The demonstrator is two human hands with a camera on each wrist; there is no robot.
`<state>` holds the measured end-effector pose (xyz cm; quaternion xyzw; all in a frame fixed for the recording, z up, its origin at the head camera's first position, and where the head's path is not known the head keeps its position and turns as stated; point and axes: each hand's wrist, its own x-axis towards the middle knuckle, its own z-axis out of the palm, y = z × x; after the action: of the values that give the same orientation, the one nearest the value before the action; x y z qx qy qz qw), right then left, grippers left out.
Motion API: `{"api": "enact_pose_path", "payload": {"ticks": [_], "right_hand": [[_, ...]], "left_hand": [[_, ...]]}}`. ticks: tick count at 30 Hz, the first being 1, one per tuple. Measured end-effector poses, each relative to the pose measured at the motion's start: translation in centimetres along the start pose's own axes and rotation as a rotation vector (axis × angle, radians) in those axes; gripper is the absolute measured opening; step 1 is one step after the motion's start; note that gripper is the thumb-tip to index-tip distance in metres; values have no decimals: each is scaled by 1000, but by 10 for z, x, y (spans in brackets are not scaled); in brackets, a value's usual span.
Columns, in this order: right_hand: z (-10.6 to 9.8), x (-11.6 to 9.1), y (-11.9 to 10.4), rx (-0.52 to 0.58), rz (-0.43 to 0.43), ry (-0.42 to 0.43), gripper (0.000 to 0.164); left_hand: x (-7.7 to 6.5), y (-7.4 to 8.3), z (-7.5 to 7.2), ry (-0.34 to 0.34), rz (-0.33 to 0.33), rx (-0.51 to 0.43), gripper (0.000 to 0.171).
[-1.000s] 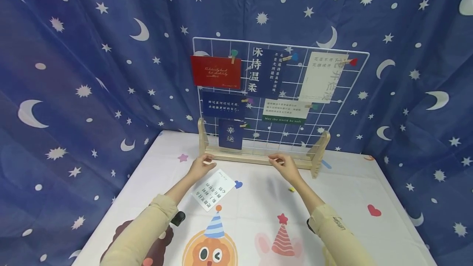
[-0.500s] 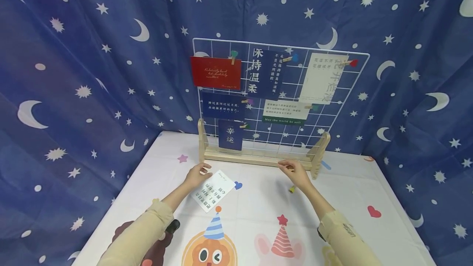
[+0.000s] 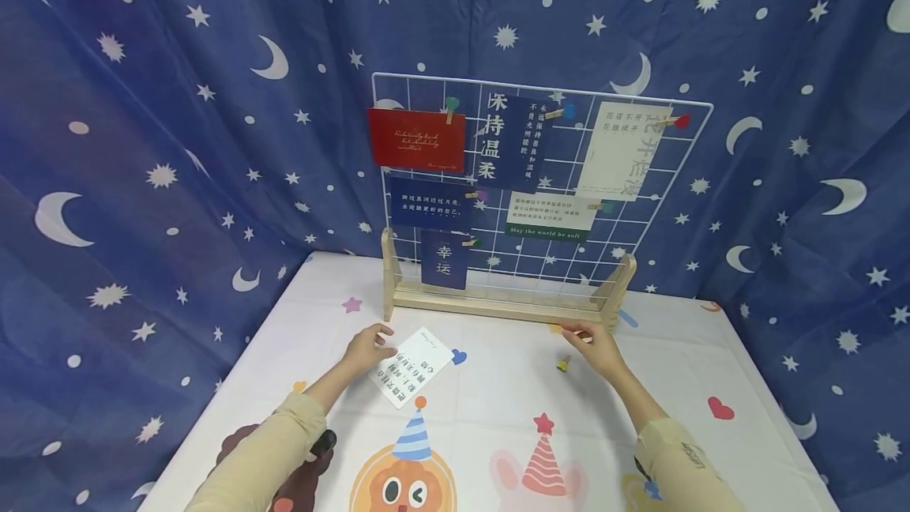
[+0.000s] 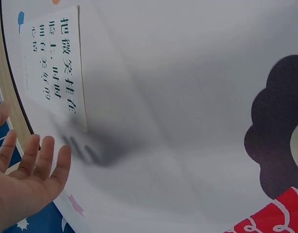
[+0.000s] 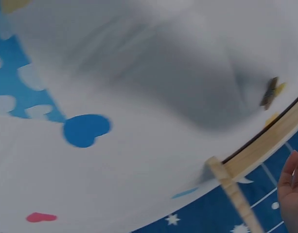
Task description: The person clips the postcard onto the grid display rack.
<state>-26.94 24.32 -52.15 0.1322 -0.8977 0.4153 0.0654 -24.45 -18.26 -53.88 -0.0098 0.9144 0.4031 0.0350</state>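
My left hand (image 3: 366,348) hovers at the left edge of a white card (image 3: 421,366) with green printed characters, which lies slanted on the table. Its fingers are spread and relaxed in the left wrist view, with nothing between them. To the right, my right hand (image 3: 596,346) is above the table near the rack's right foot, fingers loosely bent and holding nothing visible. A small wooden clothespin (image 3: 564,363) with a yellow decoration lies just left of and below that hand. In the right wrist view only part of the hand (image 5: 292,191) shows at the edge.
Behind both hands stands a white wire grid rack on a wooden base (image 3: 498,306). Several cards hang on it from clothespins, among them a red card (image 3: 418,141) and a cream card (image 3: 618,150). A starry blue curtain (image 3: 213,141) surrounds the white patterned table.
Both hands have drawn back from the rack's base and moved apart, left hand leftward and right hand rightward, both nearer the front. The white card and clothespin stay where they were.
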Motion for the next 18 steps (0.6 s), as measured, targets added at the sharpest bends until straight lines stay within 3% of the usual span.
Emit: {"api": "enact_pose_path", "payload": {"ticks": [4,8,18], "right_hand": [[-6,-6,9,-50,41,4,22],[-10,-11,16,-78,100,10,23],[-13,-17,24,-87,107,1,21]], "left_hand": [[-14,12,-6,-86,-45,109,46],[-16,11,-1,-155,-69,209,55],[-17,10,5,-146,-127,272,66]]}}
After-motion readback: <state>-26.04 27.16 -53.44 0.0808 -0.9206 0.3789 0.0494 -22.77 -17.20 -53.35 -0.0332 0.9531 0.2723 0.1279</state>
